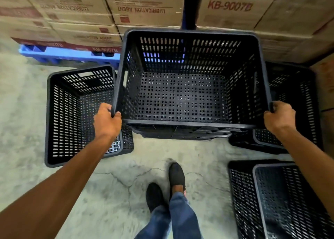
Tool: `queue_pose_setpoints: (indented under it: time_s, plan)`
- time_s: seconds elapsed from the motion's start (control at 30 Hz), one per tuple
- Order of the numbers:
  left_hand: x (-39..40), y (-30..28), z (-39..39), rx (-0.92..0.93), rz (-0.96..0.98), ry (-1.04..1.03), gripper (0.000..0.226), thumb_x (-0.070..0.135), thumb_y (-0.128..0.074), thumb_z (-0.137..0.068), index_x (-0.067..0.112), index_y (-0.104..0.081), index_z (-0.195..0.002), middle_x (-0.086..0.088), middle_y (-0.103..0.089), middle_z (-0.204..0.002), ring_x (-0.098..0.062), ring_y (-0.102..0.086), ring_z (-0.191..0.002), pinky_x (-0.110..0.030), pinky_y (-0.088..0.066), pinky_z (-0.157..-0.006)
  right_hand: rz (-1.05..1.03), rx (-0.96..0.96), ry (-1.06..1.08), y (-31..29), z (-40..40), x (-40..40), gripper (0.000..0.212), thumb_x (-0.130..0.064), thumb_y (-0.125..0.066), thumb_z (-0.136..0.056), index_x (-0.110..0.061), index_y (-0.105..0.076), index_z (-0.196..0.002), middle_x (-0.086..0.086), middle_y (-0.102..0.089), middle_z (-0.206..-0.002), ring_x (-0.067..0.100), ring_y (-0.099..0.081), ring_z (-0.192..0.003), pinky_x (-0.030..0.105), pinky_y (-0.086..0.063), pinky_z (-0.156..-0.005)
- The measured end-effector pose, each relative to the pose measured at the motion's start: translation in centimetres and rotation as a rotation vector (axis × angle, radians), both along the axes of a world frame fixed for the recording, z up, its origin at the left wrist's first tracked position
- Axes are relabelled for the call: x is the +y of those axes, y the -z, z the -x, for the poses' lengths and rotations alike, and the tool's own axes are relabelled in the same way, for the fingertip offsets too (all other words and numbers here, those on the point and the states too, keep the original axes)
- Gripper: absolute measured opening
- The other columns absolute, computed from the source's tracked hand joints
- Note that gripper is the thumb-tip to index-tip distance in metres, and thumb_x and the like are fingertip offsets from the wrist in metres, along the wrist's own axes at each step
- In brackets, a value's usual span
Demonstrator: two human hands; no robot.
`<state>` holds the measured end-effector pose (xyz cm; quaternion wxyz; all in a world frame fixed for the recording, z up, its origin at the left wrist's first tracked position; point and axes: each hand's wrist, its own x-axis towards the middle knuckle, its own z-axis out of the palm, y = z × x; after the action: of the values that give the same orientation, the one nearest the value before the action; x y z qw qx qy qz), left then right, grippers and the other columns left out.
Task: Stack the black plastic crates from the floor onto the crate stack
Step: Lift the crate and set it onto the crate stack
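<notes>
A black slotted plastic crate (189,32) sits nested on top of the crate stack (180,133) in the middle of the view, its rim high and close to me. My left hand (106,120) grips the crate's near left corner. My right hand (279,116) grips the near right corner. A single black crate (59,115) stands on the floor to the left, partly behind my left forearm. More black crates lie on the floor at the right (298,101) and at the lower right (282,200).
Cardboard boxes (144,9) marked "Lubrication Agent" are stacked along the back on a blue pallet (59,55). More boxes rise at the right (289,12). My feet (168,186) stand on cracked concrete floor (23,130) just before the stack.
</notes>
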<state>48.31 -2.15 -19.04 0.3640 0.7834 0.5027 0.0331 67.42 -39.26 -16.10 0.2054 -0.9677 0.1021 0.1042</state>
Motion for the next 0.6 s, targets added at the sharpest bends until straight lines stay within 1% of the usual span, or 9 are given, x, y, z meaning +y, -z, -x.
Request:
queue_pose_setpoints:
  time_s: [0.07,0.17,0.27,0.33,0.4,0.43,0.5,0.53,0.6]
  plan:
    - [0.2,-0.1,0.0,0.009,-0.003,0.010,0.009,0.013,-0.057,-0.088,0.013,-0.048,-0.091,-0.007,-0.057,-0.082,-0.025,-0.054,-0.075,-0.043,-0.053,-0.081,0.022,0.012,-0.020,0.5,0.0,0.0,0.036,0.004,-0.049,-0.083,0.001,-0.057,-0.118,0.028,-0.058,-0.115,0.043,-0.058,-0.099,0.043,-0.051,-0.084]
    - [0.1,-0.2,0.6,0.025,-0.021,0.019,0.010,0.012,-0.057,-0.088,0.012,-0.047,-0.089,-0.005,-0.052,-0.077,-0.024,-0.051,-0.075,-0.044,-0.050,-0.081,0.062,0.004,-0.049,1.2,0.5,-0.1,0.036,0.005,-0.047,-0.080,0.004,-0.056,-0.115,0.029,-0.055,-0.114,0.045,-0.057,-0.095,0.047,-0.053,-0.082]
    - [0.0,-0.2,0.9,0.021,-0.017,0.032,0.011,0.012,-0.056,-0.089,0.013,-0.046,-0.091,0.000,-0.046,-0.068,-0.022,-0.048,-0.071,-0.043,-0.048,-0.081,0.107,-0.018,-0.060,1.9,1.3,-0.4,0.040,0.004,-0.047,-0.082,0.006,-0.051,-0.122,0.029,-0.051,-0.117,0.048,-0.052,-0.102,0.053,-0.050,-0.088]
    - [0.2,-0.2,0.5,0.025,-0.006,0.037,0.012,0.012,-0.057,-0.088,0.013,-0.046,-0.093,-0.002,-0.049,-0.072,-0.026,-0.052,-0.072,-0.044,-0.050,-0.081,0.120,-0.030,-0.113,2.1,1.2,-0.9,0.038,0.002,-0.047,-0.083,0.007,-0.051,-0.121,0.030,-0.051,-0.116,0.048,-0.052,-0.101,0.052,-0.049,-0.087]
    - [0.6,-0.4,-0.2,0.067,-0.032,0.069,0.017,0.012,-0.059,-0.085,0.011,-0.047,-0.097,-0.012,-0.057,-0.088,-0.035,-0.058,-0.087,-0.047,-0.050,-0.084,0.127,-0.015,-0.157,2.0,0.5,-1.1,0.033,-0.004,-0.050,-0.086,0.007,-0.050,-0.117,0.030,-0.052,-0.114,0.047,-0.054,-0.093,0.052,-0.051,-0.078]
    - [1.0,-0.2,-0.7,0.110,-0.102,0.118,0.026,0.014,-0.061,-0.083,0.010,-0.049,-0.105,-0.018,-0.058,-0.103,-0.039,-0.057,-0.100,-0.049,-0.047,-0.089,0.141,-0.014,-0.182,1.9,-0.2,-1.1,0.038,-0.008,-0.052,-0.088,0.006,-0.048,-0.123,0.030,-0.051,-0.117,0.047,-0.053,-0.096,0.052,-0.050,-0.079]
    - [2.1,-0.1,-2.3,0.200,-0.266,0.239,0.054,0.021,-0.063,-0.082,0.004,-0.043,-0.130,-0.024,-0.048,-0.132,-0.042,-0.044,-0.123,-0.051,-0.036,-0.102,0.179,-0.039,-0.259,1.7,-1.9,-0.7,0.054,-0.015,-0.054,-0.089,0.001,-0.036,-0.138,0.028,-0.044,-0.131,0.045,-0.045,-0.114,0.051,-0.044,-0.089]
    - [2.6,-0.2,-3.3,0.214,-0.327,0.298,0.063,0.024,-0.063,-0.083,0.002,-0.038,-0.137,-0.024,-0.042,-0.141,-0.041,-0.038,-0.131,-0.051,-0.032,-0.107,0.186,-0.054,-0.305,1.6,-2.9,-0.3,0.059,-0.017,-0.053,-0.090,-0.002,-0.031,-0.142,0.026,-0.041,-0.137,0.043,-0.040,-0.122,0.050,-0.041,-0.095]
    - [3.7,-0.6,-6.2,0.209,-0.414,0.416,0.068,0.029,-0.060,-0.085,0.002,-0.033,-0.141,-0.023,-0.033,-0.150,-0.038,-0.029,-0.139,-0.051,-0.025,-0.113,0.166,-0.096,-0.396,1.4,-5.4,0.8,0.062,-0.020,-0.052,-0.091,-0.003,-0.027,-0.145,0.021,-0.036,-0.147,0.038,-0.032,-0.133,0.047,-0.034,-0.105]
